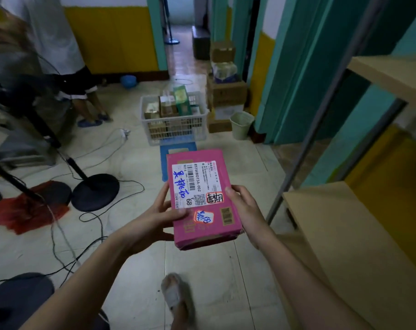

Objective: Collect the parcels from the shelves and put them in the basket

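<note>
Pink cardboard parcel (pixel 202 198) is held label-up, well short of the basket (pixel 174 116), pinched along both long edges by left hand (pixel 154 217) and right hand (pixel 246 210) for steady carriage.

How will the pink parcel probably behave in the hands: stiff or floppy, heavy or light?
The pink parcel probably stays stiff: its edges look straight and boxy. It seems fairly light, since the left hand and right hand hold it by fingertips at its sides. Its crumpled near corner suggests soft cardboard.
</note>
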